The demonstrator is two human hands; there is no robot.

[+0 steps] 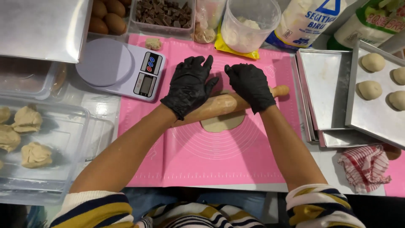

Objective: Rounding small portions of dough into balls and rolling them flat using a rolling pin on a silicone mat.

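Both my hands wear black gloves and press down on a wooden rolling pin (pixel 222 104) that lies slanted across a pink silicone mat (pixel 202 156). My left hand (pixel 189 85) rests flat on the pin's left part, fingers spread. My right hand (pixel 252 85) lies flat on its right part. Under the pin a flattened piece of pale dough (pixel 222 122) shows on the near side; its far part is hidden by the pin and hands.
A white kitchen scale (pixel 120 68) stands left of the mat. Clear tubs with dough lumps (pixel 27 120) sit at far left. Metal trays (pixel 327 90) with dough balls (pixel 370 89) are at right, a red checked cloth (pixel 365 165) below them. Eggs, chocolate chunks, a flour tub (pixel 249 25) and bags line the back.
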